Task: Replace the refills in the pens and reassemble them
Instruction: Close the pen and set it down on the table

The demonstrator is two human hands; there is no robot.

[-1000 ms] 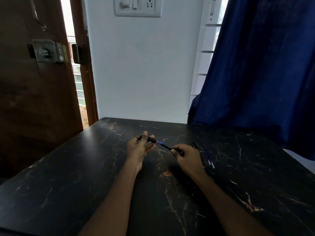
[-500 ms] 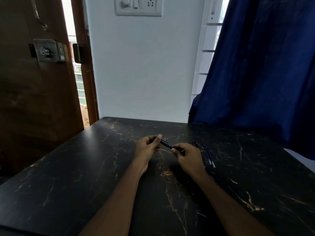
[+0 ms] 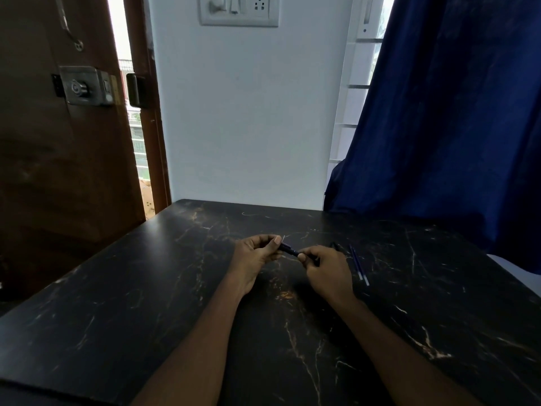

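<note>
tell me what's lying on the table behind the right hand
Past the right hand, two thin blue refills lie side by side on the table, with a dark pen part near them. The hand covers whatever lies directly beneath it.

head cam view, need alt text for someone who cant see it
Two bare hands, left hand and right hand, hold a dark pen between them just above a black marble-patterned table. Two thin blue refills lie on the table to the right of the right hand. Behind are a white wall, a wooden door and a blue curtain.
</note>
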